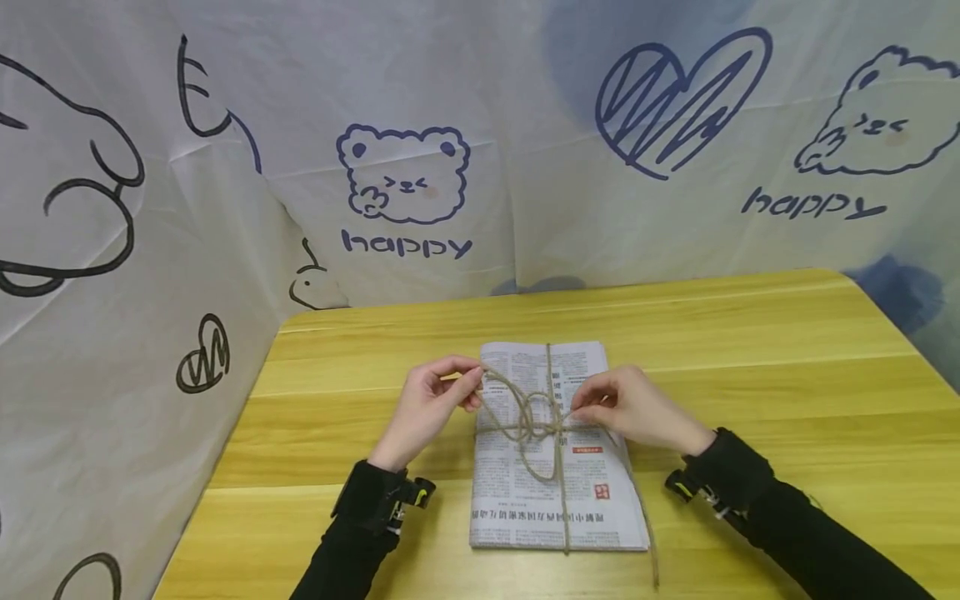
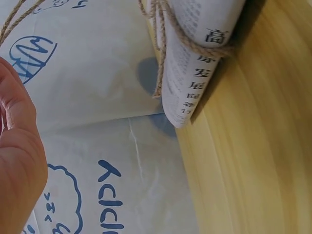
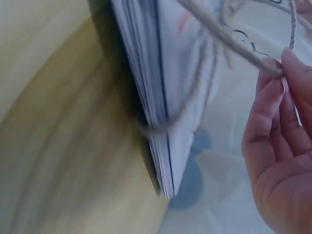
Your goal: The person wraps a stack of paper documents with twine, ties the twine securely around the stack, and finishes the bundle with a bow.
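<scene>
A folded stack of newspapers [image 1: 517,508] lies on the table, with twine [image 1: 564,500] crossing it lengthwise and sideways. Loops and a knot of the twine sit near the stack's middle. At the stack's upper left, my left hand [image 1: 431,400] pinches a looped strand between thumb and forefinger. My right hand [image 1: 637,408] pinches another strand just right of the knot; in the right wrist view the twine [image 3: 234,44] runs into its fingertips. A loose end hangs down past the stack's lower right corner. In the left wrist view, the hand's fingertips are out of frame.
The yellow wood-grain table [image 1: 337,467] extends to both sides of the newspapers. Behind it and at the left hangs a pale cloth [image 1: 525,208] printed with bears, hearts and lettering. Each wrist wears a black strap with a small device.
</scene>
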Action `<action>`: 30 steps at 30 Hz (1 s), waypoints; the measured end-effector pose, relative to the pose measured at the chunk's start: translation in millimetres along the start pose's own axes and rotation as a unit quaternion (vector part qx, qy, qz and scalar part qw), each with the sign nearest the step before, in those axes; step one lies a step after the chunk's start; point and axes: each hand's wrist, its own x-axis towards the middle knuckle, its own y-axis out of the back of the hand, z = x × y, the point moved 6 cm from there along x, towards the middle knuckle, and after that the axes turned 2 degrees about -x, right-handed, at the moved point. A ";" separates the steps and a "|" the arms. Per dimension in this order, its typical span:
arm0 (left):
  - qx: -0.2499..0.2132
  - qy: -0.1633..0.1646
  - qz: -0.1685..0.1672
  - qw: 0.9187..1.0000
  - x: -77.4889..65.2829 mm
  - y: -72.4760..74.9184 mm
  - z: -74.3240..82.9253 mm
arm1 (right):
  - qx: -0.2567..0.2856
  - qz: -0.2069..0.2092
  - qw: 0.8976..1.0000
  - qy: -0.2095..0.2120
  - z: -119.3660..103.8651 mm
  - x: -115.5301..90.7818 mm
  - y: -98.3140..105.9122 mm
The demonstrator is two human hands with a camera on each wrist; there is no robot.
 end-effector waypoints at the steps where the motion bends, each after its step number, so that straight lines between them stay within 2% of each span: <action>1: -0.003 -0.002 0.003 1.000 0.5 -0.5 0.5 | -0.003 0.002 1.000 -0.003 0.5 3.8 -3.8; 7: -0.013 -0.012 0.014 1.000 2.1 -3.8 4.6 | -0.035 0.027 0.999 -0.013 5.6 23.7 -20.9; 13: -0.017 -0.021 0.012 1.000 2.9 -8.3 6.3 | -0.078 0.037 0.996 -0.028 10.9 32.0 -30.1; 18: -0.024 -0.022 0.016 0.999 3.0 -9.1 5.2 | -0.046 0.001 0.998 -0.052 14.5 37.8 -34.0; 25: -0.029 -0.018 0.021 0.999 3.9 -8.9 6.0 | 0.062 -0.049 0.993 -0.088 21.5 44.5 -26.3; 30: -0.036 -0.022 0.021 0.999 5.1 -9.0 8.4 | 0.081 -0.079 0.988 -0.102 24.8 45.6 -23.2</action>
